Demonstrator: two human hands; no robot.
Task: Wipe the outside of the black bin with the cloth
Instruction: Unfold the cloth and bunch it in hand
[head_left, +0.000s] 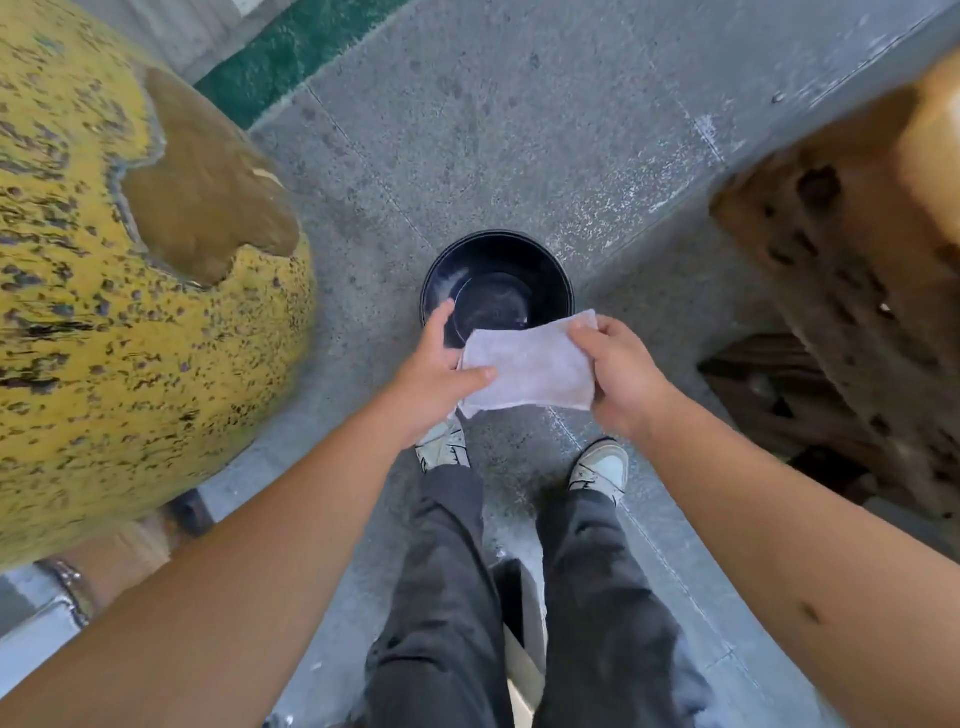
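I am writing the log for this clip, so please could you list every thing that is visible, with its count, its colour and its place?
bin: one, black, round, open top, standing on the floor ahead of the feet.
cloth: one, pale grey-white, folded, held above the near rim of the bin.
floor: one, grey stone slabs, under everything.
green strip: one, dark green, on the ground at the top left.
large rounded object: one, yellow with dark speckles and a brown patch, left side.
wooden object: one, brown with holes, right side.
shoes: two, white and grey, behind the bin.
trousers: one pair, dark grey, bottom centre.
left hand: one, grips the cloth's left end.
right hand: one, grips the cloth's right end.
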